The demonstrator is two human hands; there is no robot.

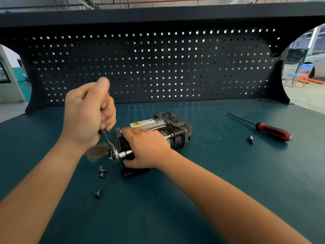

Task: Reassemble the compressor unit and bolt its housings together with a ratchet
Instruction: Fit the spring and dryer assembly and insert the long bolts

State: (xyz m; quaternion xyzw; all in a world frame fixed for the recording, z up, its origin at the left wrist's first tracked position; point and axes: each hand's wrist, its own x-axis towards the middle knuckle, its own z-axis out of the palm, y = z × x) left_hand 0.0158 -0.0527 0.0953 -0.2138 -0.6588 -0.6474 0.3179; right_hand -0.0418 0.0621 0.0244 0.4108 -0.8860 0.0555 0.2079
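Note:
The compressor unit (168,129), grey and black with a yellow warning label, lies on its side on the teal bench top (202,182). My right hand (147,148) grips its near left end and covers that part of the housing. My left hand (88,111) is curled round the handle of a chrome ratchet (114,154), held up above the bench. The ratchet's head and socket sit against the compressor's left end, just left of my right hand. Its handle is mostly hidden in my fist.
A flat metal cover plate (96,152) lies left of the compressor. Several loose bolts (102,171) and one more (97,193) lie in front. A red-handled screwdriver (270,130) and a small socket bit (250,139) lie at right. A black pegboard (158,67) backs the bench.

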